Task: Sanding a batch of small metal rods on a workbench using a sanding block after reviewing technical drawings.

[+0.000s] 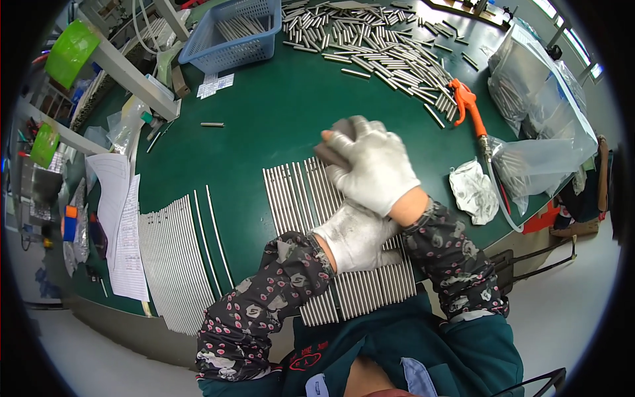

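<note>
A row of long, thin metal rods [374, 291] lies side by side on the green table in front of me. My left hand [354, 235], in a white glove with grey smudges, lies flat across the rods, its fingers partly hidden under my right wrist. Just beyond it, my gloved right hand [377, 162] grips a grey-brown block [334, 142], possibly an abrasive one, over the far ends of the rods. A bare fingertip shows at the glove's edge. The block is slightly blurred and partly covered by the fingers, so I cannot tell whether it touches the rods.
Another row of rods [175, 264] lies left, beside two separate rods [217, 238] and paper sheets [122, 225]. Short metal pins [397, 63] are heaped at the back near a blue basket [228, 59]. An orange air gun [468, 106], a crumpled white cloth [473, 192] and plastic bags [539, 162] sit right.
</note>
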`<state>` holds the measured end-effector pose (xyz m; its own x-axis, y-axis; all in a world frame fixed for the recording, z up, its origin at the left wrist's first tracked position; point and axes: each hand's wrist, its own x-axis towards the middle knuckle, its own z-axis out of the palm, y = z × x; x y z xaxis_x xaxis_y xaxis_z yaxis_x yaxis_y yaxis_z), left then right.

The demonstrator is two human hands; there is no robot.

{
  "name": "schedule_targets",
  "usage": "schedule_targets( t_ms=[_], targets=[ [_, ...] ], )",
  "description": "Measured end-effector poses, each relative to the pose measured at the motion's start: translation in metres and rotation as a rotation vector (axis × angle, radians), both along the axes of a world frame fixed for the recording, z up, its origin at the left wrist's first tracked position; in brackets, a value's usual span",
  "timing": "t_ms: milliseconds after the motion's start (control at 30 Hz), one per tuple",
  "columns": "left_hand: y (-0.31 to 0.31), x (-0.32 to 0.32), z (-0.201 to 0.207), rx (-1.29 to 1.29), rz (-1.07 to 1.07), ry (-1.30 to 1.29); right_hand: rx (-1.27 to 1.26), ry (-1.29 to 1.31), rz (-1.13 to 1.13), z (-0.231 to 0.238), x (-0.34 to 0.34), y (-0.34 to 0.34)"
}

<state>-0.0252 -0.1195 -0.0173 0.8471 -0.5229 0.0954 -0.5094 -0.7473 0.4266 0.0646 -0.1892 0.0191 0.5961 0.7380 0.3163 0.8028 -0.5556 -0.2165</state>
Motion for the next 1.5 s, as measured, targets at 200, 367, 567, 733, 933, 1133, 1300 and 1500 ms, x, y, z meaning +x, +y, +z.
schedule_targets(
  t_ms=[200,367,567,733,933,1133,1300,1500],
  targets=[
    [-0.001,0.006,0.002,0.126,-0.031,-0.088,0.011,-0.03,-0.276,-0.005,0.037,-0.042],
    [0.0,-0.001,0.007,0.137,-0.007,-0.081,0.123,-0.045,-0.274,-0.023,0.049,-0.045],
    [0.027,-0.028,0.036,0.155,0.011,-0.066,0.083,-0.032,-0.276,-0.02,0.05,-0.05],
    [0.055,-0.051,0.025,0.199,0.032,-0.031,0.071,-0.038,-0.242,-0.017,0.046,-0.044],
    [0.041,-0.039,0.015,0.213,-0.036,-0.037,0.14,-0.061,-0.191,-0.012,0.032,-0.037],
    [0.043,-0.037,0.009,0.189,-0.032,-0.101,0.013,-0.012,0.007,-0.007,-0.006,0.006],
    [0.041,-0.038,0.007,0.188,-0.03,-0.082,-0.121,-0.118,-0.193,0.009,0.012,-0.007],
    [0.042,-0.038,0.009,0.184,-0.013,-0.054,-0.025,-0.067,0.038,-0.002,-0.011,0.014]
  ],
)
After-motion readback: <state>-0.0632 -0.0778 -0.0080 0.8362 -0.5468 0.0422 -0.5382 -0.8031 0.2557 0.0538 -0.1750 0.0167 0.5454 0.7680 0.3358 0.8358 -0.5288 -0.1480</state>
